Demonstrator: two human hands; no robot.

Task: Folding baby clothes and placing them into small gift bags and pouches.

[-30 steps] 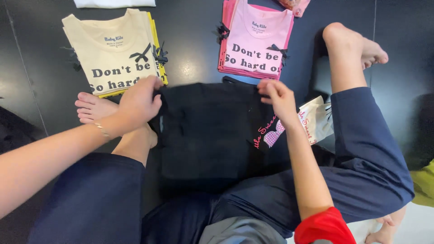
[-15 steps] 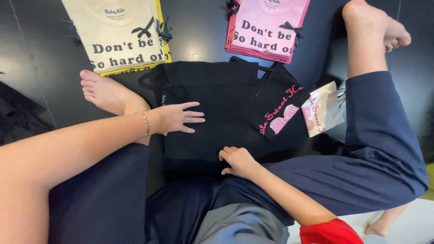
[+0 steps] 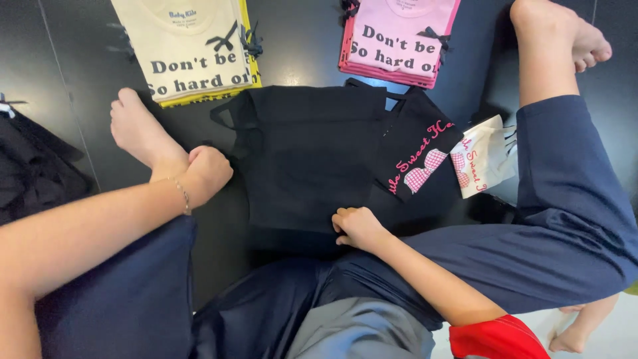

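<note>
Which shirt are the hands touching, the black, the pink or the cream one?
The black shirt in the middle. The right hand presses its bottom edge; the pink stack and cream stack lie untouched.

Black garment (image 3: pixel 306 159): matt cloth, soft weave, pink printed lettering. Cream shirt stack (image 3: pixel 189 50) and pink shirt stack (image 3: pixel 399 40): smooth matt cotton-like cloth, dark ribbon bows. Floor (image 3: pixel 66 60): dark, smooth, glossy, reflective. Trousers (image 3: pixel 565 219): navy matt cloth. Bracelet (image 3: pixel 181 194): thin, metallic sheen.

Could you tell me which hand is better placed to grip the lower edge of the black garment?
Right: the right hand already rests on the black garment at its lower edge; the left hand is off its side.
</note>
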